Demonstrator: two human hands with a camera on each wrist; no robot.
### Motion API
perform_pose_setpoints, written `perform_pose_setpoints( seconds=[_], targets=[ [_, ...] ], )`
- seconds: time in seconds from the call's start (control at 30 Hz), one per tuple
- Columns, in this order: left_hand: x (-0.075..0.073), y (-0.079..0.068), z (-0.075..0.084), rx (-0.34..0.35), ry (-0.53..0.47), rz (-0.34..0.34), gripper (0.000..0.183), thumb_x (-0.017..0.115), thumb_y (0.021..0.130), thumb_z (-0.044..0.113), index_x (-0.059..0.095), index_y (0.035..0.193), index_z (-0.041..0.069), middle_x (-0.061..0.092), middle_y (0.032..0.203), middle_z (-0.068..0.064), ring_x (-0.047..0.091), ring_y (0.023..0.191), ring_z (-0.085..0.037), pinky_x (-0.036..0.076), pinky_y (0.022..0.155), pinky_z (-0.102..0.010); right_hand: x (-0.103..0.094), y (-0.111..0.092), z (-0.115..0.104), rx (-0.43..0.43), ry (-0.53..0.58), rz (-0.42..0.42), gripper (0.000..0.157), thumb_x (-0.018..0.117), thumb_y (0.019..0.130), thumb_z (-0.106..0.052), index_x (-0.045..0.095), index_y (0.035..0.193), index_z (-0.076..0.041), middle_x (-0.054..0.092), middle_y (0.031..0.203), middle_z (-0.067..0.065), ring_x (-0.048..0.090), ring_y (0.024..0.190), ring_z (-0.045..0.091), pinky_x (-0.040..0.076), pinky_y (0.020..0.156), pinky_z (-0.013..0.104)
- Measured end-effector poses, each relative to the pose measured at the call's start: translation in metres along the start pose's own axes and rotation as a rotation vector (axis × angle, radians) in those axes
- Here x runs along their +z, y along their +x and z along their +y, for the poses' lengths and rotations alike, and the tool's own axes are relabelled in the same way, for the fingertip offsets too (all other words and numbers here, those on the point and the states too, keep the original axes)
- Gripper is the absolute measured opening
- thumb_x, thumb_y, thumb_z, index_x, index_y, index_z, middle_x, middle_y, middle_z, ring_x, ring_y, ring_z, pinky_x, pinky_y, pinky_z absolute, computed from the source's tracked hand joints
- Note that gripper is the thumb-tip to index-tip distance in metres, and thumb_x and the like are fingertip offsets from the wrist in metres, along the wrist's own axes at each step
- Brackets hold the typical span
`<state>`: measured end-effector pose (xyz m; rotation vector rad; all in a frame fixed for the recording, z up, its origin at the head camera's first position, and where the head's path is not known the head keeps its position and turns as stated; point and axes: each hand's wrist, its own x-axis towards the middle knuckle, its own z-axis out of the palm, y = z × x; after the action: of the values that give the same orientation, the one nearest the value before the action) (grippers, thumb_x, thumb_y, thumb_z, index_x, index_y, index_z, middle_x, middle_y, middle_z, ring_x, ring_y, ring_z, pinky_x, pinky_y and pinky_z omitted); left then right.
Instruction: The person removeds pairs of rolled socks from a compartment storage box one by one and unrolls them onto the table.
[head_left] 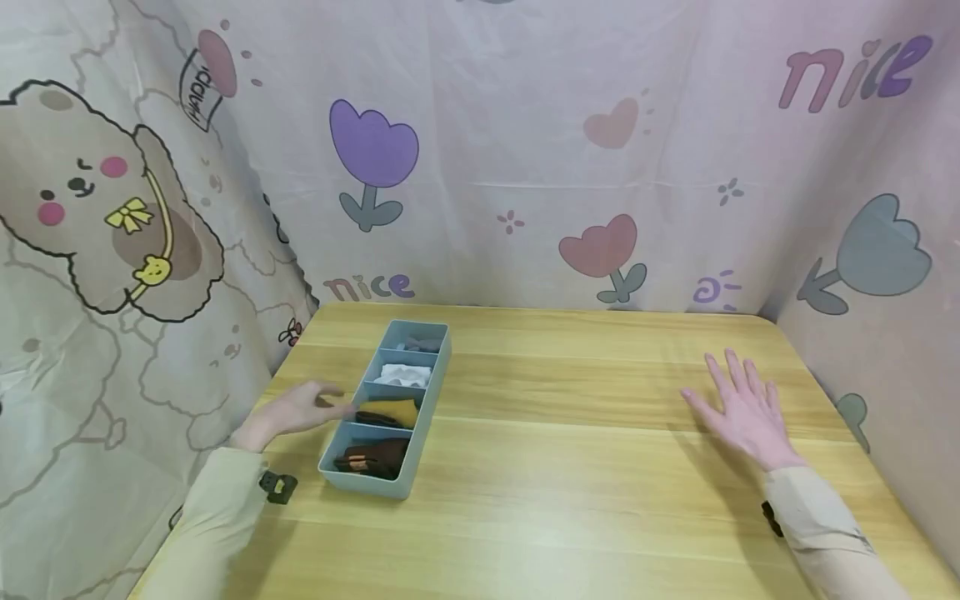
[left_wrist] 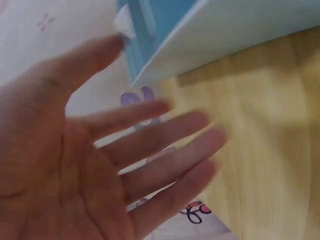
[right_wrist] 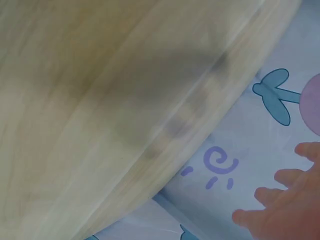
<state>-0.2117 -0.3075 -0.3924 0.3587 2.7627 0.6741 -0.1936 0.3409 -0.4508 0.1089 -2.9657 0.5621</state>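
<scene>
A blue-grey divided storage box (head_left: 422,454) stands on the left side of the table, with folded cloth pieces in its compartments. The nearest holds a dark brown piece (head_left: 382,457); behind it lie a mustard-yellow piece (head_left: 393,412), a white one (head_left: 405,375) and a grey one (head_left: 423,344). Beside the box's left wall is my left hand (head_left: 300,408), fingers spread in the left wrist view. Its thumb is close to the rim; whether it touches I cannot tell. My right hand (head_left: 746,417) hovers over the table's right side, fingers straight and apart, holding nothing.
The light wooden table (head_left: 570,500) extends between the two hands. Printed curtains (head_left: 487,150) hang along its back and both sides. A small dark wrist device (head_left: 278,487) is at the left sleeve, another (head_left: 772,518) at the right.
</scene>
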Motion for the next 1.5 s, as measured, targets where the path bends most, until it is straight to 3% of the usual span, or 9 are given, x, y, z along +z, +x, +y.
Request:
perform_pose_setpoints(
  seconds=[0.07, 0.17, 0.27, 0.37, 0.57, 0.8, 1.2, 1.33, 1.5],
  targets=[
    [-0.005, -0.005, -0.002, 0.004, -0.085, -0.103, 0.059, 0.066, 0.096, 0.028, 0.053, 0.130, -0.019, 0.067, 0.119, -0.033, 0.073, 0.092, -0.036, 0.060, 0.081, -0.043, -0.003, 0.000, 0.000, -0.002, 0.031, -0.022, 0.086, 0.041, 0.102, -0.058, 0.004, 0.162, -0.010, -0.011, 0.166, 0.025, -0.010, 0.151, 0.055, -0.007, 0.112, 0.079],
    [-0.008, -0.010, -0.007, -0.005, -0.219, -0.231, 0.056, 0.070, 0.092, 0.018, 0.053, 0.129, -0.020, 0.073, 0.109, -0.026, 0.072, 0.086, -0.023, 0.061, 0.077, -0.038, -0.005, 0.000, 0.000, -0.018, 0.061, -0.037, 0.085, 0.043, 0.102, -0.056, 0.004, 0.162, -0.009, -0.011, 0.166, 0.025, -0.010, 0.150, 0.055, -0.006, 0.112, 0.079],
    [-0.005, -0.012, -0.011, -0.008, -0.342, -0.312, 0.055, 0.070, 0.088, 0.007, 0.050, 0.131, -0.021, 0.073, 0.109, -0.026, 0.072, 0.090, -0.021, 0.062, 0.079, -0.039, -0.004, 0.001, 0.001, -0.046, 0.075, -0.038, 0.084, 0.044, 0.102, -0.053, 0.005, 0.162, -0.009, -0.009, 0.166, 0.026, -0.008, 0.151, 0.055, -0.004, 0.112, 0.079],
    [0.000, -0.013, -0.015, -0.001, -0.412, -0.347, 0.055, 0.067, 0.084, 0.000, 0.047, 0.130, -0.023, 0.073, 0.107, -0.027, 0.072, 0.091, -0.023, 0.063, 0.079, -0.039, -0.002, 0.001, 0.000, -0.072, 0.083, -0.027, 0.082, 0.046, 0.102, -0.051, 0.008, 0.162, -0.008, -0.006, 0.166, 0.028, -0.005, 0.151, 0.056, -0.002, 0.113, 0.079],
    [0.006, -0.009, -0.018, 0.002, -0.473, -0.328, 0.056, 0.064, 0.084, -0.004, 0.045, 0.131, -0.025, 0.074, 0.105, -0.027, 0.073, 0.088, -0.023, 0.063, 0.078, -0.039, 0.002, 0.002, -0.001, -0.087, 0.096, -0.022, 0.081, 0.045, 0.103, -0.049, 0.010, 0.161, -0.007, -0.004, 0.166, 0.029, -0.003, 0.151, 0.056, -0.002, 0.112, 0.079],
    [0.011, -0.002, -0.009, 0.034, -0.520, -0.288, 0.055, 0.063, 0.090, -0.002, 0.044, 0.137, -0.023, 0.071, 0.112, -0.032, 0.074, 0.093, -0.029, 0.063, 0.078, -0.036, 0.006, 0.005, -0.005, -0.092, 0.103, -0.047, 0.080, 0.044, 0.103, -0.050, 0.009, 0.162, -0.008, -0.005, 0.166, 0.027, -0.005, 0.152, 0.054, -0.004, 0.114, 0.078],
    [0.029, 0.017, 0.015, 0.091, -0.546, -0.138, 0.051, 0.062, 0.092, 0.000, 0.046, 0.136, -0.022, 0.070, 0.111, -0.035, 0.075, 0.091, -0.026, 0.063, 0.077, -0.036, 0.013, 0.013, -0.029, -0.150, 0.185, -0.069, 0.080, 0.051, 0.101, -0.046, 0.015, 0.161, -0.007, -0.002, 0.167, 0.027, -0.004, 0.153, 0.051, -0.006, 0.115, 0.076],
    [0.034, 0.022, 0.023, 0.121, -0.562, -0.119, 0.050, 0.061, 0.093, -0.001, 0.046, 0.136, -0.022, 0.069, 0.112, -0.036, 0.075, 0.092, -0.031, 0.063, 0.076, -0.037, 0.015, 0.015, -0.038, -0.186, 0.227, -0.080, 0.079, 0.055, 0.100, -0.043, 0.019, 0.161, -0.007, 0.005, 0.167, 0.026, 0.003, 0.153, 0.051, 0.001, 0.116, 0.076],
    [0.040, 0.030, 0.029, 0.132, -0.581, -0.118, 0.051, 0.061, 0.094, -0.001, 0.045, 0.138, -0.021, 0.069, 0.112, -0.035, 0.075, 0.093, -0.033, 0.063, 0.076, -0.036, 0.022, 0.022, -0.057, -0.230, 0.359, -0.104, 0.072, 0.062, 0.098, -0.037, 0.033, 0.156, -0.005, 0.028, 0.162, 0.025, 0.025, 0.148, 0.051, 0.019, 0.114, 0.075]
  ],
)
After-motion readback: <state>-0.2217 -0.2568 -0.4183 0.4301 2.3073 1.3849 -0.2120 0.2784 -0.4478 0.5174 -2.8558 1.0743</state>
